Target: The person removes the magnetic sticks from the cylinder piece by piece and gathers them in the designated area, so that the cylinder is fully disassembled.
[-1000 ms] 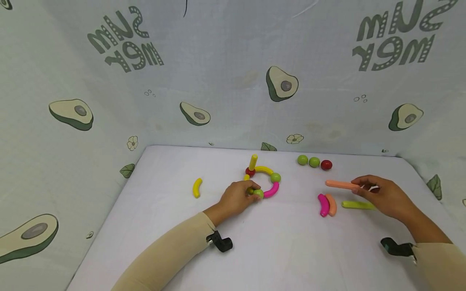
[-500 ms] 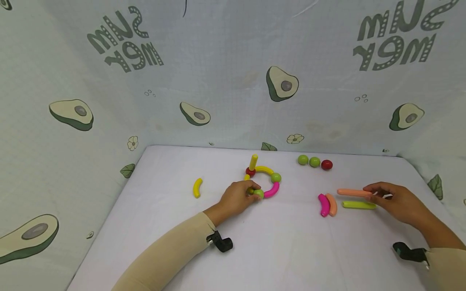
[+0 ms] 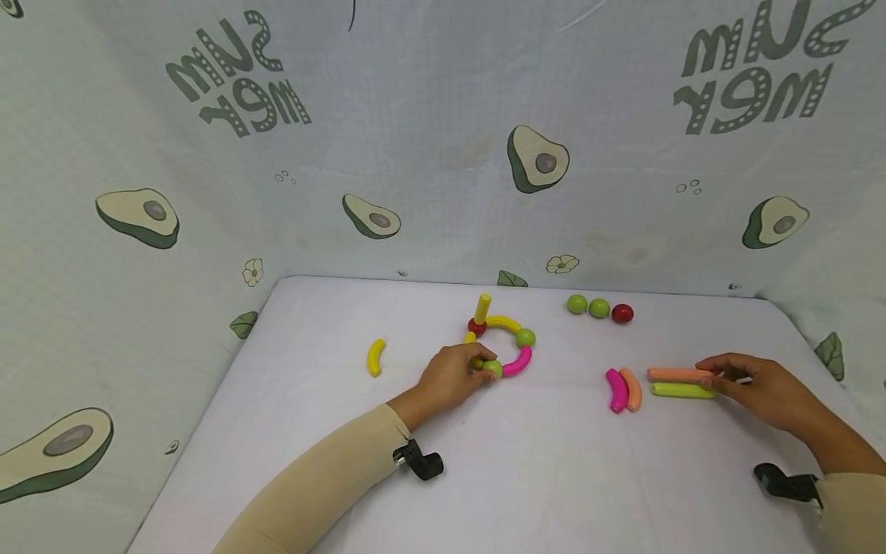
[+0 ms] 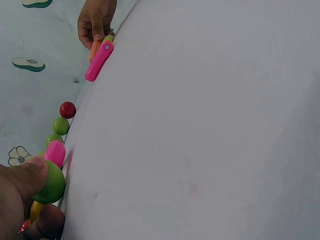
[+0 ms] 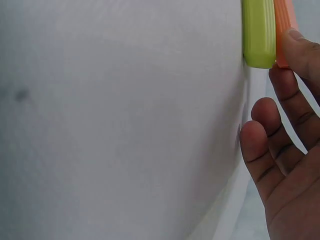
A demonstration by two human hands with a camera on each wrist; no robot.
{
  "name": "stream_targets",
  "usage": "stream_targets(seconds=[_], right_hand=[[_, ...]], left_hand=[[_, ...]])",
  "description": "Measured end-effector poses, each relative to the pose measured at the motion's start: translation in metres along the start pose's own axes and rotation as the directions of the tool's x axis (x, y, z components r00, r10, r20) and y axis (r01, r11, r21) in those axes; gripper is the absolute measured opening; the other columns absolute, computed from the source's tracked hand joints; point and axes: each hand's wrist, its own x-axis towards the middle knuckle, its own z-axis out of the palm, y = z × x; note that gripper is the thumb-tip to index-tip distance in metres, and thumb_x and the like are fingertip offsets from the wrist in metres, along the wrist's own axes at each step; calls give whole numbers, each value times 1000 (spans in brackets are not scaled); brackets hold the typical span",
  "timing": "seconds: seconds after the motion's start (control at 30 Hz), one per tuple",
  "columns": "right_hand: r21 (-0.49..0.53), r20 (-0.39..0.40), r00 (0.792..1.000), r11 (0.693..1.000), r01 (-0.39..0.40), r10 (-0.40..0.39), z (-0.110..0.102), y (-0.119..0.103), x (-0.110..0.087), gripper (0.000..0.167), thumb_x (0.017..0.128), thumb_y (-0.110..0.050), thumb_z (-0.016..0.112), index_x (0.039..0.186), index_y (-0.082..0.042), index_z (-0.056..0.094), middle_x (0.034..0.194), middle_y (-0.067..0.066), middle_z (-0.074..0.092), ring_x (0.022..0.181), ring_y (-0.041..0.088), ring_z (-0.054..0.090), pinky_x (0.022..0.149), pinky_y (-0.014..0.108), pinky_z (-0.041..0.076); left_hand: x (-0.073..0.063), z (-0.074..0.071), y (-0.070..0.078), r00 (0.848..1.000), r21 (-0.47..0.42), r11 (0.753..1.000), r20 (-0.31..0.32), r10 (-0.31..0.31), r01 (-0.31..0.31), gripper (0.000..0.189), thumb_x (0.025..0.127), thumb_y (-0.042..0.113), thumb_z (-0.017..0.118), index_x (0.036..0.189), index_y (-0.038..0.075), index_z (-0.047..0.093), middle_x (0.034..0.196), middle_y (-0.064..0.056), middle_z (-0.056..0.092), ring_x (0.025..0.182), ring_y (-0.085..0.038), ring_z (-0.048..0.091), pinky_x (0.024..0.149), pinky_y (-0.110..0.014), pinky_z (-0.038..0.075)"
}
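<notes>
My left hand (image 3: pixel 448 377) grips a green ball (image 3: pixel 493 370) at the near side of a ring of balls and curved rods. In that ring are a pink curved rod (image 3: pixel 517 362), another green ball (image 3: pixel 525 338), a yellow curved rod (image 3: pixel 504 322) and a red ball (image 3: pixel 477 328). A yellow straight rod (image 3: pixel 482 308) stands up from the red ball. The hand hides the ring's near left part. My right hand (image 3: pixel 764 391) pinches the right end of an orange straight rod (image 3: pixel 673 375), lying alongside a lime-green straight rod (image 5: pixel 259 37).
A loose pink curved rod (image 3: pixel 617 391) and an orange curved rod (image 3: pixel 631 390) lie side by side left of the straight rods. Two green balls (image 3: pixel 577 304) and a red ball (image 3: pixel 622 313) line the back edge. A yellow curved rod (image 3: pixel 375 358) lies at left.
My right hand has brought the orange straight rod rightward and toward me, down beside the lime-green rod. The left hand has stayed at the ring.
</notes>
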Motion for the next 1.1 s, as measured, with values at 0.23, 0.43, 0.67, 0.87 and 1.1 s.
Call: stream_targets(seconds=[0.23,0.43,0.67,0.87,1.1], right_hand=[[6,19,1000,1000,-23,23,2,1,1,44,102,-35,66,126,1,67,115,25,67,101,37,60,72,40,48],[22,51,998,999,-44,43,2,4,2,44,104,-36,63,127,2,67,121,28,64,108,45,58,77,50,49],[13,81,995,999,-52,51,0,3,2,43,104,-35,63,124,3,69,123,28,64,107,42,58,76,42,50],[27,75,996,998,-58,55,-1,-2,2,49,105,-38,60,127,5,65,125,32,61,111,50,55,80,57,51],[5,-13,998,998,-57,57,3,-21,10,49,105,-37,61,130,5,62,118,29,63,102,43,55,70,42,51]], left_hand=[[0,0,1,1000,-3,1000,0,-6,6,29,90,26,81,118,18,74,98,13,69,71,-4,53,66,-21,46],[1,-1,2,1000,6,1000,3,1,-1,30,91,25,81,119,18,74,98,12,69,70,-4,53,66,-21,46],[2,0,1,1000,18,1000,4,0,0,30,90,26,81,119,19,74,96,14,68,71,-4,52,66,-20,46],[3,1,0,1000,34,999,7,10,-10,31,91,26,81,119,19,74,97,13,69,69,-4,51,66,-20,46],[2,0,-3,1000,14,1000,9,17,-17,31,91,26,81,120,19,74,99,13,69,69,-3,53,65,-20,47]])
